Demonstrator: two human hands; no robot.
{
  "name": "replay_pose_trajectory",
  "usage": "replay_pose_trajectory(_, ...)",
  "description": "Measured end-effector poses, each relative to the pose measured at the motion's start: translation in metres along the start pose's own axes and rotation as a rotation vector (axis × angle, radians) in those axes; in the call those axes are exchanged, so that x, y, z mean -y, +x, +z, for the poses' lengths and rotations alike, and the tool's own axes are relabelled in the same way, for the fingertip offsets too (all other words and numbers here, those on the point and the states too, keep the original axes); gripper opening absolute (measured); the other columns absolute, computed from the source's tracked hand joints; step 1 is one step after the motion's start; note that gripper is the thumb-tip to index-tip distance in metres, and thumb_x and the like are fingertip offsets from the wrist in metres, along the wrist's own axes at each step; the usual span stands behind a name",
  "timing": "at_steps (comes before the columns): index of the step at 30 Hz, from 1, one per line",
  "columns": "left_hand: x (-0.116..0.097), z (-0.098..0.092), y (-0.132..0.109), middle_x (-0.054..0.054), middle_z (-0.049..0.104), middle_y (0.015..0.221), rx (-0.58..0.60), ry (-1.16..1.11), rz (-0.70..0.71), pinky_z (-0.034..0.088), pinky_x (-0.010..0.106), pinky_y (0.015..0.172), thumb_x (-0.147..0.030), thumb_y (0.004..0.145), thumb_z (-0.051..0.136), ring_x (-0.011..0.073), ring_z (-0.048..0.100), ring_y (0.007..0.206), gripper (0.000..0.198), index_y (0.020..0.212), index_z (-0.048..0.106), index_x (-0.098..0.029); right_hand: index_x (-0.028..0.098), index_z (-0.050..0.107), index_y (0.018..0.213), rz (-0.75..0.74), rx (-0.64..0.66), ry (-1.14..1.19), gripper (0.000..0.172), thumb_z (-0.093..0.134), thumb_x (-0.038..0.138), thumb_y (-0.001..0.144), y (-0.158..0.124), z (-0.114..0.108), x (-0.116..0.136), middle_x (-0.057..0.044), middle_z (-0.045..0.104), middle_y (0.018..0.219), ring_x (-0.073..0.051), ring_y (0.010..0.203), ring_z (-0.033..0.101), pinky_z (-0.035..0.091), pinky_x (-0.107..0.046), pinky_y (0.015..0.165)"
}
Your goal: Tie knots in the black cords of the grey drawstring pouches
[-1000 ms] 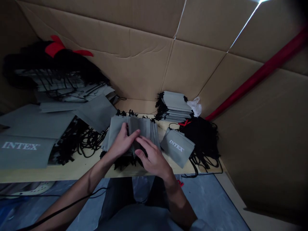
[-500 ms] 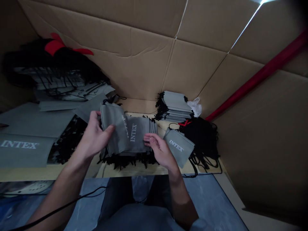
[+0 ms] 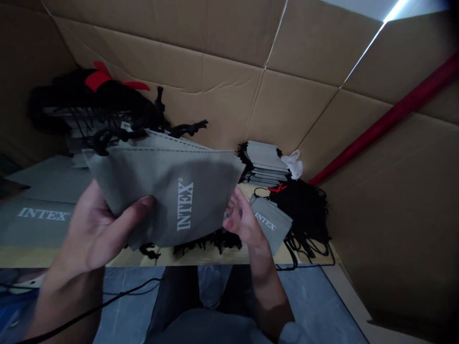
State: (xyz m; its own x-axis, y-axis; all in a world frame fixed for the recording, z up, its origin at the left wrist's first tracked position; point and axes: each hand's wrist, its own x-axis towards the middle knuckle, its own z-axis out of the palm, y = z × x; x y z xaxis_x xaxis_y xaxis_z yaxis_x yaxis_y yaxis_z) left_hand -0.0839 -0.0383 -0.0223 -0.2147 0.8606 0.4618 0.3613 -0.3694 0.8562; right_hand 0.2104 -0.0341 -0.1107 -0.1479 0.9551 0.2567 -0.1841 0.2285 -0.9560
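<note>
— Pouches (image 3: 168, 191), grey and printed INTEX: where were they?
— Raised above the table (image 3: 89, 255), pinched in the left hand (image 3: 96, 229); the right hand (image 3: 242, 220) touched their edge, fingers loosely curled.

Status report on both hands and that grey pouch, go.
Left hand grips grey INTEX pouch, lifted near the camera. Right hand open at the pouch's right edge, contact unclear. Loose pouch and black cords lie beside it on the table.

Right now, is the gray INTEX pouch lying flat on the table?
No, the left hand holds the gray INTEX pouch lifted above the table.
</note>
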Motion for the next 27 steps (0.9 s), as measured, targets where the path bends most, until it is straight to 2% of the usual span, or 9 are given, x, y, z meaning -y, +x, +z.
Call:
replay_pose_trajectory(3,0.014,0.017,0.003,0.002,0.072,0.079,-0.065,-0.009,-0.003,0.053,0.031,0.06,-0.052,0.066,0.09,0.0216,0.063,0.07,0.041,0.088,0.073,-0.021,0.031,0.076,0.149,0.031,0.014,0.11,0.088,0.114,0.063,0.076,0.007,0.004,0.003,-0.012,0.085,0.156,-0.036,0.146,0.083,0.066,-0.055,0.129)
replay_pose_trajectory(5,0.024,0.027,0.004,0.004,0.074,0.08,-0.14,-0.013,0.004,0.053,0.032,0.063,-0.055,0.072,0.09,0.0215,0.063,0.071,0.042,0.089,0.073,-0.02,0.03,0.081,0.137,0.055,-0.005,0.18,0.07,0.113,0.054,0.08,0.008,0.004,0.003,-0.008,0.091,0.142,-0.035,0.137,0.086,0.067,-0.054,0.126)
replay_pose_trajectory(6,0.028,0.031,0.003,0.005,0.076,0.084,-0.185,-0.018,0.01,0.054,0.034,0.066,-0.057,0.075,0.091,0.0224,0.065,0.074,0.045,0.092,0.074,-0.019,0.03,0.083,0.132,0.064,-0.014,0.217,0.067,0.114,0.055,0.078,0.007,0.005,0.003,-0.008,0.093,0.136,-0.036,0.135,0.087,0.067,-0.056,0.125)
replay_pose_trajectory(8,0.036,0.04,0.0,0.007,0.079,0.093,-0.274,-0.035,0.027,0.059,0.038,0.077,-0.065,0.081,0.094,0.0255,0.071,0.084,0.054,0.1,0.075,-0.018,0.029,0.086,0.128,0.074,-0.026,0.296,0.074,0.115,0.062,0.069,0.002,0.007,0.003,-0.01,0.094,0.129,-0.04,0.135,0.086,0.067,-0.063,0.124)
replay_pose_trajectory(11,0.042,0.057,-0.011,0.009,0.082,0.105,-0.383,-0.08,0.06,0.064,0.046,0.099,-0.075,0.088,0.094,0.0304,0.077,0.103,0.063,0.108,0.076,-0.018,0.033,0.089,0.129,0.059,-0.068,0.41,0.092,0.108,0.086,0.057,-0.004,0.019,0.002,-0.014,0.092,0.134,-0.046,0.146,0.081,0.062,-0.072,0.128)
replay_pose_trajectory(14,0.039,0.08,-0.026,0.011,0.084,0.109,-0.379,-0.153,0.097,0.068,0.048,0.107,-0.081,0.091,0.091,0.0333,0.08,0.112,0.065,0.114,0.079,-0.02,0.036,0.091,0.127,0.026,-0.155,0.485,0.09,0.1,0.095,0.06,-0.005,0.036,0.001,-0.013,0.091,0.141,-0.045,0.156,0.074,0.056,-0.074,0.134)
replay_pose_trajectory(19,0.027,0.104,-0.04,0.01,0.086,0.111,-0.322,-0.278,0.069,0.072,0.045,0.1,-0.076,0.093,0.094,0.0319,0.083,0.107,0.061,0.12,0.082,-0.024,0.033,0.089,0.136,-0.033,-0.344,0.555,0.081,0.097,0.086,0.076,0.004,0.048,0.0,-0.013,0.091,0.142,-0.042,0.163,0.07,0.053,-0.075,0.138)
replay_pose_trajectory(23,0.021,0.108,-0.034,0.009,0.086,0.116,-0.33,-0.372,0.007,0.071,0.045,0.104,-0.068,0.084,0.104,0.031,0.083,0.109,0.064,0.123,0.08,-0.023,0.031,0.087,0.141,-0.078,-0.463,0.557,0.07,0.1,0.068,0.083,0.007,0.049,0.0,-0.013,0.091,0.144,-0.04,0.16,0.072,0.055,-0.072,0.138)
replay_pose_trajectory(27,0.016,0.111,-0.026,0.004,0.085,0.108,-0.347,-0.507,-0.09,0.07,0.04,0.1,-0.058,0.079,0.11,0.0272,0.082,0.102,0.056,0.112,0.079,-0.025,0.03,0.085,0.146,-0.12,-0.532,0.507,0.072,0.103,0.059,0.083,0.005,0.056,0.0,-0.013,0.092,0.141,-0.039,0.149,0.08,0.062,-0.071,0.132)
